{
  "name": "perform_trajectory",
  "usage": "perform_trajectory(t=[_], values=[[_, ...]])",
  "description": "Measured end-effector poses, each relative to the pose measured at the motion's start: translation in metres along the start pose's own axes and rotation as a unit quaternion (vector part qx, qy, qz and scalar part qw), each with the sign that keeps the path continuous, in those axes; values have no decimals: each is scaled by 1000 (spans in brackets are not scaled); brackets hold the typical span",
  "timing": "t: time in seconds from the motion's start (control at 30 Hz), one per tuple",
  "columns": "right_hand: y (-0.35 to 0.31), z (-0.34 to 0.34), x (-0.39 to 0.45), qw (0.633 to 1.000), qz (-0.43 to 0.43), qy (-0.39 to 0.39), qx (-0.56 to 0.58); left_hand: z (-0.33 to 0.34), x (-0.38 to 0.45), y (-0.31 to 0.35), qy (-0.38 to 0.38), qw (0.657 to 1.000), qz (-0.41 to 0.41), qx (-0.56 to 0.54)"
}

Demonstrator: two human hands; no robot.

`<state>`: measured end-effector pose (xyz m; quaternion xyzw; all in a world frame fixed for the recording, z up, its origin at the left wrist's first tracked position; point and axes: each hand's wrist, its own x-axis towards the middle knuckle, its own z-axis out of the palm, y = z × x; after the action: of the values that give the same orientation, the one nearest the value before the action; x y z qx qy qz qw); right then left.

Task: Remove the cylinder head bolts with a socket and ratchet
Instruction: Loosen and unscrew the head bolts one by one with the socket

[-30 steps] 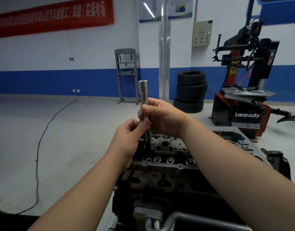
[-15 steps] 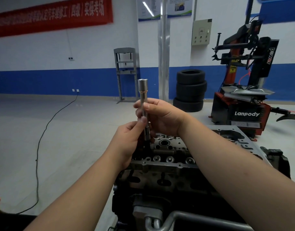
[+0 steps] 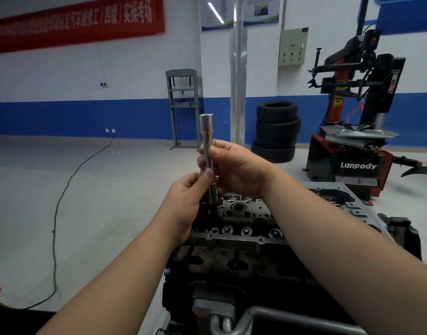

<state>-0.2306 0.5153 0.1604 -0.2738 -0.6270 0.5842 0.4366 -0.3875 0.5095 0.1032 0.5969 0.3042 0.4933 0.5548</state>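
Observation:
A long silver extension bar stands upright above the engine, with a socket on its lower end. My right hand grips the bar's middle from the right. My left hand pinches the joint between bar and socket, thumb on top. The socket's tip hangs just over the far left of the cylinder head. The grey head shows valve springs and bolt holes along its front edge; no ratchet is in view.
A grey cover plate lies to the right of the cylinder head. A black cable runs across the floor at left. Stacked tyres, a tyre changer and a grey press frame stand by the far wall.
My left thumb has slid up the bar towards my right hand. The bar stays upright in nearly the same place.

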Motion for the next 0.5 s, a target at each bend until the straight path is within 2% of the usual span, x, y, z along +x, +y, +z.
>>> perform_trajectory(t=[0.13, 0.3, 0.5], values=[[1, -1, 1, 1000, -5, -9, 3, 1, 0, 0, 24, 1000, 10, 9], [-2, -2, -3, 999, 9, -36, 4, -5, -1, -1, -14, 1000, -3, 13], [0, 1, 0, 1000, -7, -3, -13, 2, -1, 1, 26, 999, 11, 22]])
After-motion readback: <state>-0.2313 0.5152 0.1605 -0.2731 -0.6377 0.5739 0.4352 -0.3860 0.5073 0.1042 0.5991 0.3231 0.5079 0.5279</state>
